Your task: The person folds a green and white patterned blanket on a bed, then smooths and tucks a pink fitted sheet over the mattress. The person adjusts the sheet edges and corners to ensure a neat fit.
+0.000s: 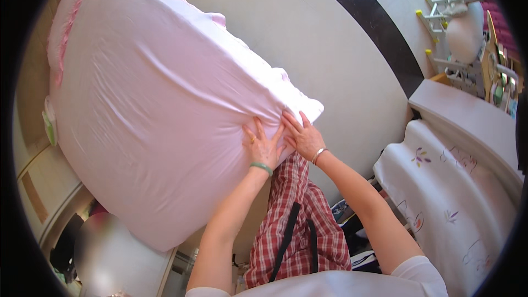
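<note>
A pale pink sheet (159, 104) with a ruffled edge covers the bed. My left hand (265, 146), with a ring and a green bangle, lies on the sheet near the bed's corner, its fingers spread and pressing into the cloth. Close beside it, my right hand (305, 140), wearing a silver bracelet, rests on the corner with fingers stretched out. Folds in the sheet run in toward both hands. The undersides of my hands are hidden.
A pink-edged pillow (69, 27) lies at the far left end. To the right, a white embroidered cloth (440, 187) hangs below a pale ledge (462, 115). A metal stand with yellow feet (437, 19) is at the upper right. A dark stripe (379, 27) crosses the pale floor (330, 71).
</note>
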A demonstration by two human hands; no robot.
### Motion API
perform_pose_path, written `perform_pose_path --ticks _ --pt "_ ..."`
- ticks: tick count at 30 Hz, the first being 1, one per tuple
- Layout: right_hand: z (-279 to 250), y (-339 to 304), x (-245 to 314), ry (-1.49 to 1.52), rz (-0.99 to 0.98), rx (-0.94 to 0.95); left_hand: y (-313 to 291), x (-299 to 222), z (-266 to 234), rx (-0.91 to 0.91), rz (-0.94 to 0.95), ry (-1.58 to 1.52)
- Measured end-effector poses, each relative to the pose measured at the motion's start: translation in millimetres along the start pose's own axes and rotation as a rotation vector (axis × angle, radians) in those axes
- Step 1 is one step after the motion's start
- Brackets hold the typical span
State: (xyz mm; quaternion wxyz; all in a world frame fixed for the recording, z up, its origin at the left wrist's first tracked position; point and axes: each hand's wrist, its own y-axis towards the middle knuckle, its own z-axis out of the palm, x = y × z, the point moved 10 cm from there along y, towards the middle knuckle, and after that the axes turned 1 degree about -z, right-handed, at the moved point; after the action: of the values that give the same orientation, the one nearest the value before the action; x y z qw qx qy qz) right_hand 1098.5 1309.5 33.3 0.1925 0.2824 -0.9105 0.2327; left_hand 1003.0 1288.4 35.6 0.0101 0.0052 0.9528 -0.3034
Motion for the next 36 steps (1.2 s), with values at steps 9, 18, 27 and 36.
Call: perform_pose_path --ticks 9,18,27,36 --pt "-54 72 -7 0.137 -0.179 0.144 -2 10 -9 0.047 -0.055 -0.218" --pt "-71 229 -4 0.241 0.151 0.191 37 46 -52 -0.186 -0.605 -1.169" --pt "-46 279 22 0.017 -0.145 0.563 85 85 -65 -0.414 -1.154 -0.881" --pt "-58 282 9 0.187 -0.245 0.684 77 65 -63 -0.587 -1.165 -1.132"
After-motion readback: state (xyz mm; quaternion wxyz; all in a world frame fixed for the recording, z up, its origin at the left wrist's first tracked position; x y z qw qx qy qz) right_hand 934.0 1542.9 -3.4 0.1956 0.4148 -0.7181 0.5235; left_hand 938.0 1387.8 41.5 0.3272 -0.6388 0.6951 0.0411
